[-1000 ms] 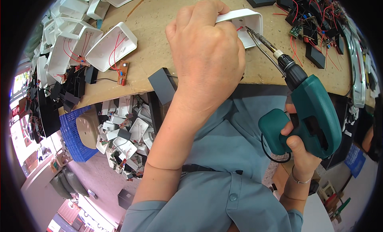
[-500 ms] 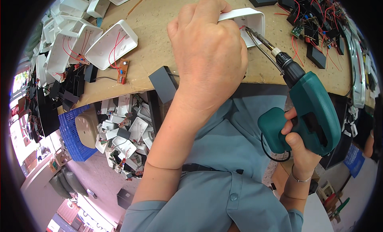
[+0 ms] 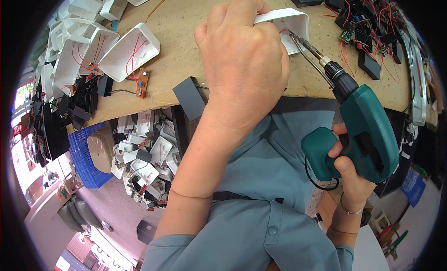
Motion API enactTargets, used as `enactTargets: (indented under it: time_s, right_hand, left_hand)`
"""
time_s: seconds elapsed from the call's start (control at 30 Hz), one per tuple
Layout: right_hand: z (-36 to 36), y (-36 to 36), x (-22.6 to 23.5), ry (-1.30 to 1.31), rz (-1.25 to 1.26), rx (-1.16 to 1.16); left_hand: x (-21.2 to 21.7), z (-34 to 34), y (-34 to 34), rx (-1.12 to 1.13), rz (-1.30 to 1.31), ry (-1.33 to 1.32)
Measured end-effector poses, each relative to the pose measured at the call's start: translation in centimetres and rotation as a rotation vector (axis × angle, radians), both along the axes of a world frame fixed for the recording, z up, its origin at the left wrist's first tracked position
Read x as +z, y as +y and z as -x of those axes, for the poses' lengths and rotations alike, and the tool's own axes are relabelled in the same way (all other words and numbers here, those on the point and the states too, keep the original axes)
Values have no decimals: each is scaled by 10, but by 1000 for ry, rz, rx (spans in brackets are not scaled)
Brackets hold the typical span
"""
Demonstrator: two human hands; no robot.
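I am clamping my left hand [image 3: 244, 61] over a white plastic housing [image 3: 292, 24] on the wooden bench [image 3: 186, 47], fingers closed on its near rim. I am gripping a green power screwdriver [image 3: 368, 131] in my right hand [image 3: 347, 171], fingers wrapped around the handle. Its long axis is running up and left from that grip, and the bit [image 3: 302, 45] is entering the housing's open cavity just right of my left hand. The housing is holding red wiring. Below the bench, a blue crate [image 3: 86, 159] is sitting beside a heap of similar white housings [image 3: 149, 154].
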State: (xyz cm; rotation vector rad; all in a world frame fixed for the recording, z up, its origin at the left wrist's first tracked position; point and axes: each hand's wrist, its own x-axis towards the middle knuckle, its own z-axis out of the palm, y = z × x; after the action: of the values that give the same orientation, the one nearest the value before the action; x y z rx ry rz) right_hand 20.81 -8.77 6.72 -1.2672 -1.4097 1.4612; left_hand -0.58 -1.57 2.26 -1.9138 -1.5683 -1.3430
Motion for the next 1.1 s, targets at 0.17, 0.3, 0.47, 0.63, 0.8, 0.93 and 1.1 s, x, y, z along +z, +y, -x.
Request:
enactTargets:
  time_s: [0.17, 0.3, 0.47, 0.63, 0.8, 0.93, 1.1]
  right_hand:
    - [-1, 1, -2, 13, -36, 38]
    - [2, 1, -2, 23, -36, 35]
    - [1, 0, -3, 6, -5, 23]
    - [1, 0, -2, -3, -8, 50]
    - [2, 0, 1, 3, 8, 41]
    - [-1, -1, -1, 3, 1, 26]
    - [1, -1, -1, 1, -5, 11]
  left_hand:
    - [-11, 3, 7, -110, -322, -18]
    - [-12, 4, 7, -104, -347, -24]
    - [43, -11, -14, 153, 750, -204]
    - [28, -8, -21, 106, 371, -8]
    - [-13, 4, 7, -90, -347, -15]
    - [28, -9, -21, 107, 362, -10]
    - [29, -8, -22, 118, 360, -2]
